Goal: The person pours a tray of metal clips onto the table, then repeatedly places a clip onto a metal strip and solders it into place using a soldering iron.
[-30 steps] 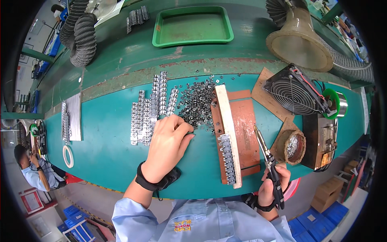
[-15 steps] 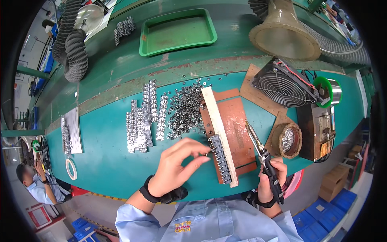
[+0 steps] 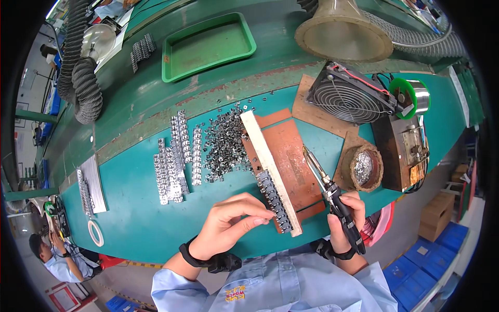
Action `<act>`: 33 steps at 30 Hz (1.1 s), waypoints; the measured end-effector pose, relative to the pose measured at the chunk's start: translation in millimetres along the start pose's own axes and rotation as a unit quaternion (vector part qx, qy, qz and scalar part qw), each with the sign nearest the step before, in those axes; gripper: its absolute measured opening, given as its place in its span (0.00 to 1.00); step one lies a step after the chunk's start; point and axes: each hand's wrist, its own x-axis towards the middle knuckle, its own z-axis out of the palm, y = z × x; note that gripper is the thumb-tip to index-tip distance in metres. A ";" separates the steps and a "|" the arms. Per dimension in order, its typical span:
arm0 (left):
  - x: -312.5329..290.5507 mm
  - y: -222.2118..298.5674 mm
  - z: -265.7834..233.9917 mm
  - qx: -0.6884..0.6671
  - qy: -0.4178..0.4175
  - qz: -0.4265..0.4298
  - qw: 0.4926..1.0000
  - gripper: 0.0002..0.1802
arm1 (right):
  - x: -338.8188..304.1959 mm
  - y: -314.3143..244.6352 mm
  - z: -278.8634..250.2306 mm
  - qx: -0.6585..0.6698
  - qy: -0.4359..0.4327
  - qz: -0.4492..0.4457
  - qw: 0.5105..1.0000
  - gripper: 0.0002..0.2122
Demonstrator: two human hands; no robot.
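Note:
My left hand (image 3: pixel 228 223) is closed in a pinch, its fingertips at the left edge of a row of small black components (image 3: pixel 274 200) near that row's lower end. Anything between the fingertips is too small to make out. The row lies along a pale wooden strip (image 3: pixel 258 140) that crosses a reddish-brown board (image 3: pixel 293 156). In my right hand (image 3: pixel 347 221) is a soldering iron (image 3: pixel 339 209), gripped by its black handle. Its tip points up and left, over the board's right part. A pile of small metal parts (image 3: pixel 226 145) lies left of the strip.
Strips of silvery parts (image 3: pixel 169 177) lie left of the pile. At the right are a fan (image 3: pixel 351 96), a solder spool (image 3: pixel 410 99), a round pot of silvery bits (image 3: pixel 364 166) and a metal box (image 3: pixel 395 151). Behind stand a green tray (image 3: pixel 208 49) and an extraction hood (image 3: pixel 343 36).
My left fingertips have moved from just left of the component row onto its edge, closer to its near end. The right hand still holds the soldering iron over the board. The whole view has shifted slightly.

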 end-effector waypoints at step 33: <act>11.7 -20.1 4.1 -0.196 0.105 -0.176 0.959 0.06 | 3.1 1.7 -7.1 0.039 -0.029 0.011 0.999 0.18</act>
